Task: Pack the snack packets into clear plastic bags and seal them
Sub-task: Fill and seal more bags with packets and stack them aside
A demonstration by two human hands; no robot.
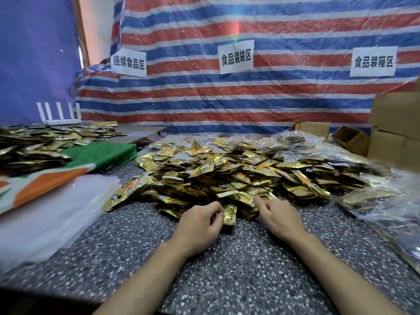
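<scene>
1. Your left hand (200, 220) sits low in the centre of the frame with its fingers curled. It seems to pinch the edge of one gold packet (229, 215) at the near rim of the pile of snack packets (227, 176).
2. Your right hand (280, 218), just to the right of it, holds nothing. The index finger is straight and touches the pile's near edge, and the other fingers are loosely bent.
3. The step in hand looks like gathering a handful. Draw packets from the near rim rather than digging into the heap, so the heap does not slide out over the speckled table (227, 269).
4. Stack them flat and facing one way in the left hand. A tidy bundle should slip into a bag without snagging its mouth.
5. The empty clear plastic bags (56, 210) lie at the left of the frame, well apart from both hands. Take only the top one, since thin film tends to cling in layers.
6. Filled bags (375, 201) lie at the right. Leave room at the mouth of yours for the seal.
</scene>
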